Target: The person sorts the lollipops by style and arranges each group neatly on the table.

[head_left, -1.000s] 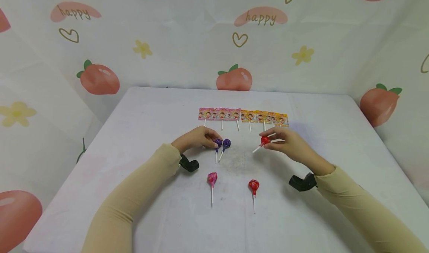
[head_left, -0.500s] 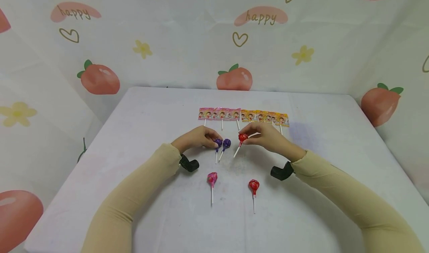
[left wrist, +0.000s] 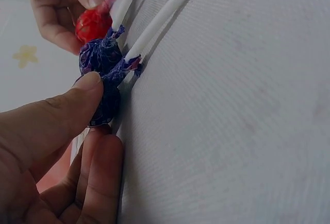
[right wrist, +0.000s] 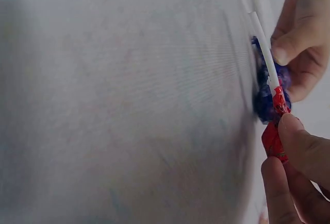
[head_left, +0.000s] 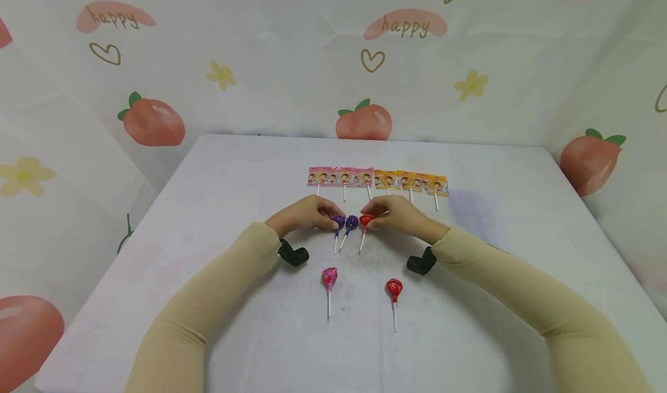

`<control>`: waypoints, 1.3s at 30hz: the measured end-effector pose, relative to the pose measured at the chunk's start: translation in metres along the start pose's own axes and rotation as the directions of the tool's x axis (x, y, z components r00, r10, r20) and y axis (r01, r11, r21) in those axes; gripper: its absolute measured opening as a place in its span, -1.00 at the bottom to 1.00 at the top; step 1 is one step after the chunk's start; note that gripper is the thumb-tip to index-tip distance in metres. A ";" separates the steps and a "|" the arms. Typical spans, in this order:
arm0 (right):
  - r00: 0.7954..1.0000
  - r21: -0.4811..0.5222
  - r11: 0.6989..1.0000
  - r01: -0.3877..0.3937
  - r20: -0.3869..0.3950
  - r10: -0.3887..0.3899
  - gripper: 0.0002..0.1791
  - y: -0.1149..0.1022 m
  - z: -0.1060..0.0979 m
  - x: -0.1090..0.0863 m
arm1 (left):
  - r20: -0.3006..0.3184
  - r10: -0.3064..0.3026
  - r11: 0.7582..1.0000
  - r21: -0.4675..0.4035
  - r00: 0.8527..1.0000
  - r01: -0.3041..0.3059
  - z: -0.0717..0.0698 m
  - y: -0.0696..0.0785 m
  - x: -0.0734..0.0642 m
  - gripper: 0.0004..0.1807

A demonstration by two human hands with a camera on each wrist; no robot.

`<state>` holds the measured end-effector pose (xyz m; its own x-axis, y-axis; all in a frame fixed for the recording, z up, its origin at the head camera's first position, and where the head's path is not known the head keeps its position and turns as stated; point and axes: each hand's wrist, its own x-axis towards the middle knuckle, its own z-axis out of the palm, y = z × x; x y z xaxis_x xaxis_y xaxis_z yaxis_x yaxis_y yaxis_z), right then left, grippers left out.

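My left hand (head_left: pixel 308 215) pinches the leftmost purple lollipop (left wrist: pixel 107 103) by its wrapped head, thumb on one side and fingers on the other. Right beside it lies a second purple lollipop (head_left: pixel 351 223), its stick angled toward me. On its other side, my right hand (head_left: pixel 398 215) pinches a red lollipop (right wrist: pixel 274 140) by the head, the white stick pointing toward me. The three heads sit side by side in a row in the head view. Nearer to me lie a pink lollipop (head_left: pixel 329 278) and another red lollipop (head_left: pixel 394 290), apart from both hands.
Behind the hands runs a row of flat-packed lollipops, some in pink wrappers (head_left: pixel 344 176) and some in yellow wrappers (head_left: pixel 411 180). All lie on a white-covered table (head_left: pixel 250 335). A patterned cloth backdrop (head_left: pixel 292 80) rises at the table's far edge.
My right hand has moved left with the red lollipop, bringing it beside the purple ones, and its stick has swung to point toward me. The left hand has stayed in place.
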<state>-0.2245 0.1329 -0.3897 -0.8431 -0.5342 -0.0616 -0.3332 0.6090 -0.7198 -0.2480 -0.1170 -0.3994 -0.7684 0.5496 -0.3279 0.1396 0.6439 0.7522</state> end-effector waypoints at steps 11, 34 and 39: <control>1.000 -0.012 1.000 -0.013 -0.001 0.013 -0.71 0.000 0.007 0.005 | -0.003 0.023 1.000 0.002 1.000 -0.023 0.000 0.000 0.000 -0.69; 1.000 0.041 0.999 -0.015 0.024 0.014 -0.66 -0.001 0.005 0.003 | -0.002 0.016 1.000 -0.005 1.000 -0.016 -0.001 0.002 -0.002 -0.68; 0.999 0.034 0.999 -0.022 0.032 0.021 -0.65 -0.002 0.004 0.003 | -0.002 0.011 1.000 -0.005 1.000 -0.011 -0.001 0.002 -0.002 -0.68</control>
<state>-0.2244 0.1277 -0.3916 -0.8360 -0.5399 -0.0983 -0.3002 0.5998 -0.7417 -0.2468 -0.1174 -0.3971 -0.7683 0.5555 -0.3180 0.1454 0.6353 0.7584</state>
